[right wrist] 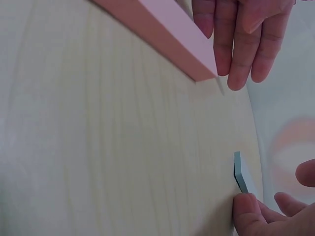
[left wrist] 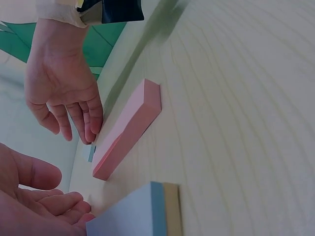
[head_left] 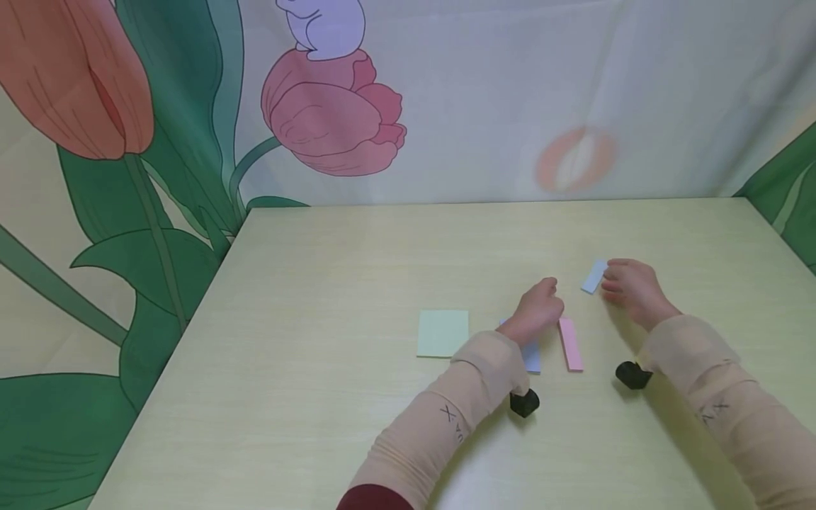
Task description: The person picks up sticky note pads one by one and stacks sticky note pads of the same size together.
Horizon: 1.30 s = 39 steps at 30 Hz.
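Note:
My left hand [head_left: 534, 310] is just left of a narrow pink sticky-note pad [head_left: 571, 345], its fingers loosely bent and holding nothing. In the left wrist view its thumb stands apart from the fingers. Partly hidden under that wrist lies a blue pad [head_left: 532, 358], which shows a yellowish layer beneath in the left wrist view. Farther back and to the right, my right hand [head_left: 634, 289] is beside a small light-blue strip pad [head_left: 594, 277]. In the right wrist view a fingertip [right wrist: 247, 205] touches or nearly touches the strip's near end, with the thumb apart.
A pale green square pad [head_left: 443, 333] lies left of the left forearm. Black wrist-worn pieces hang below both wrists, close to the wooden tabletop [head_left: 287, 340]. A printed flower cloth [head_left: 478, 106] hangs behind the table's back edge.

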Motion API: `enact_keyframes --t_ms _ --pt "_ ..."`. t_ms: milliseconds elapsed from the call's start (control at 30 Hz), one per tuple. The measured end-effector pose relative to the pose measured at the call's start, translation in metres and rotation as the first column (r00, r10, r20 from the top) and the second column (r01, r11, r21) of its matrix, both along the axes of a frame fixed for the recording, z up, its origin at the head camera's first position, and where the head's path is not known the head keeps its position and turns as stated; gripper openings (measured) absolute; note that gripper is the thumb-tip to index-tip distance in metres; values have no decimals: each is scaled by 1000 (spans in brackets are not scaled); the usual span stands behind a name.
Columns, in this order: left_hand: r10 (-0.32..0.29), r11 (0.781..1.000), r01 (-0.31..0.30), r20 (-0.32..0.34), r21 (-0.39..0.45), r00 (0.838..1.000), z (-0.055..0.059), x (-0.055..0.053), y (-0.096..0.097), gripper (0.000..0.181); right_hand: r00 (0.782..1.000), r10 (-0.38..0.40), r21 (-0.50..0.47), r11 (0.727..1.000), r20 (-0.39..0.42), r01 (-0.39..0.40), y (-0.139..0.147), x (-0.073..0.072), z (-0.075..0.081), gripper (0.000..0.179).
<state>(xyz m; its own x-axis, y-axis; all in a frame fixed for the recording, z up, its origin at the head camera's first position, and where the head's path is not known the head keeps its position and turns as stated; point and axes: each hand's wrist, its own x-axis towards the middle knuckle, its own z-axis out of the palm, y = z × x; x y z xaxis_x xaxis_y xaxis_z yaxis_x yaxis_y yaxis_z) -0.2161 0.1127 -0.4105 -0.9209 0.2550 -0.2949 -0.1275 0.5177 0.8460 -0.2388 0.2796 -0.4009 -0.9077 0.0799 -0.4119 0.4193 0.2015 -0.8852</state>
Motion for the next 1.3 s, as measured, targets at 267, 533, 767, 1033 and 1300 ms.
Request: enact_keyframes --t_ms 267,533,767,1033,1300 --pt "-10 1000 10 -7 18 1000 -1 0 -3 53 1000 19 18 1000 17 -20 -6 -3 -1 57" --pt "-8 999 8 10 49 1000 0 2 -5 54 999 42 90 995 -18 -40 -8 -4 -5 57" --pt "-39 999 39 -9 -8 999 0 3 -7 54 992 123 355 929 -38 -102 -8 -3 -5 54" --pt "-73 997 73 -6 -17 997 4 8 -10 54 947 322 645 722 7 -251 -4 -3 -6 44" --pt "-73 996 71 -24 -50 997 3 6 -8 54 943 330 720 643 44 -259 -9 -6 -9 46"
